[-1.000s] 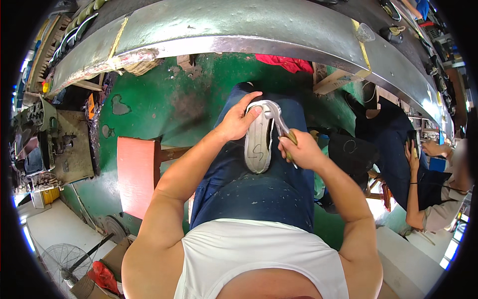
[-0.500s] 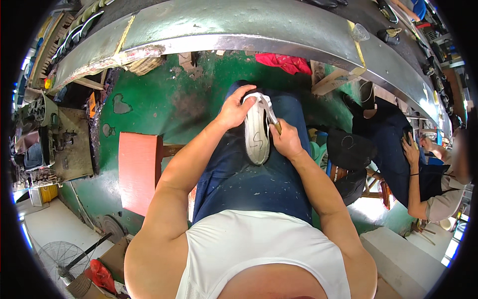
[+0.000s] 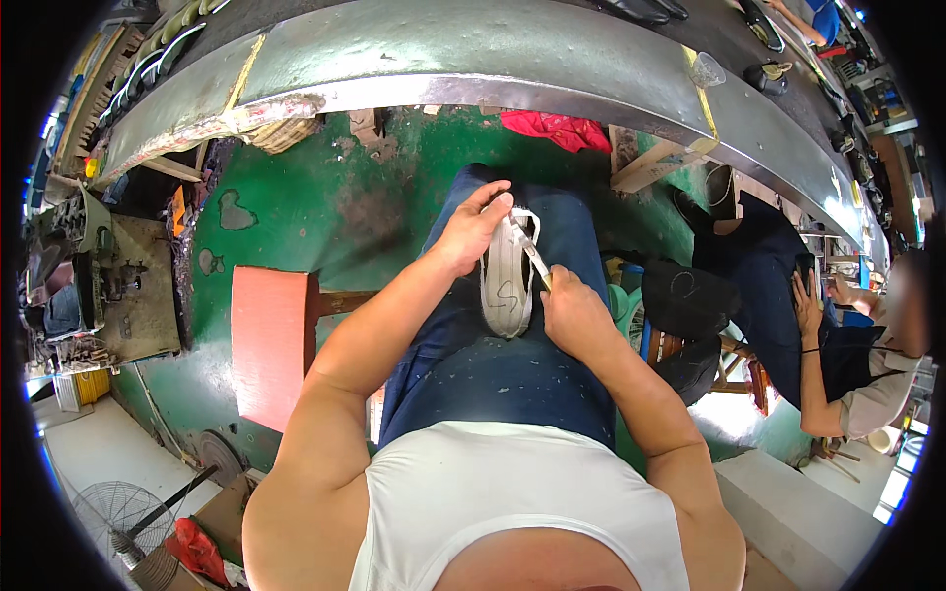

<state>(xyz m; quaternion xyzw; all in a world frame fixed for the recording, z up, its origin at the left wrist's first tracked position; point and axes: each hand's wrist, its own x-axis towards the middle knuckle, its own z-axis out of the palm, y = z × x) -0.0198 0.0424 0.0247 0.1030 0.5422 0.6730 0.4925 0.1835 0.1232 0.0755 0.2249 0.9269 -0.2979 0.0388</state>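
Observation:
A shoe [image 3: 506, 284] lies bottom up on my thighs. Its underside is pale, with a dark hand-drawn mark, inside a whitish rim. Beside its far left edge is my left hand [image 3: 475, 232], thumb and fingers brought together at the tips; anything pinched there is too small to make out. My right hand [image 3: 576, 310], to the right of the shoe, is closed around a slim silvery hand tool [image 3: 537, 262]. The tool's metal head rests on or just over the far part of the underside; its exact kind is unclear.
A long metal-edged workbench [image 3: 473, 89] crosses ahead of me. At left stand a reddish box-like block [image 3: 271, 345] and a wire-cage fan [image 3: 118, 512]. A seated co-worker [image 3: 818, 335] is at right, near a dark-covered stool [image 3: 690, 300]. Red cloth [image 3: 560, 129] lies beneath the bench.
My left fingers have come off the shoe's far end and drawn together. The tool in my right hand has turned and moved nearer to me, and the shoe has shifted slightly toward me.

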